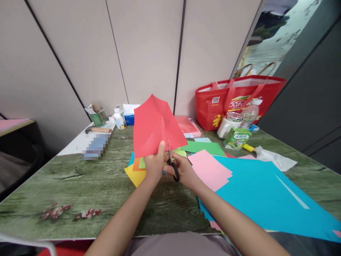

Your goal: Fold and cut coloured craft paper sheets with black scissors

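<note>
My left hand (154,164) pinches the bottom edge of a creased red paper sheet (156,125) and holds it upright above the table. My right hand (183,170) grips black-handled scissors (172,164), fingers through the loops. The thin blades point up and meet the lower edge of the red sheet just right of my left thumb. Both hands hover over a small pile of yellow, orange and green paper (136,169).
A green wood-grain table (87,185) carries a big blue sheet (266,195), pink sheets (210,169) and a green sheet (205,147). At the back stand a red bag (226,103), a green carton (236,138), a bottle (119,119) and a tissue box (129,113).
</note>
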The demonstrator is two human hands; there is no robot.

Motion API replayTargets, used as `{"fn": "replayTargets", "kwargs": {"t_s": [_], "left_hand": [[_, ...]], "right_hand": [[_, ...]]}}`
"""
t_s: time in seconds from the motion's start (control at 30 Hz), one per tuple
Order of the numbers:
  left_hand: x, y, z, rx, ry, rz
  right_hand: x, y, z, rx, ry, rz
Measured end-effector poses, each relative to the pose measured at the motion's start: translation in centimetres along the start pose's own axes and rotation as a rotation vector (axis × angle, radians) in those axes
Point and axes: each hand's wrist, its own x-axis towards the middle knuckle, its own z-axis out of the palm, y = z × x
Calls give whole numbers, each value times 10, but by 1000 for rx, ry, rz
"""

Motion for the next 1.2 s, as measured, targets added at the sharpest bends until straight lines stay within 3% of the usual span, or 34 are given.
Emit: {"fn": "replayTargets", "kwargs": {"t_s": [1.2], "left_hand": [[4, -6, 2, -93, -1, -24]], "right_hand": [[1, 6, -3, -59, 24, -1]]}}
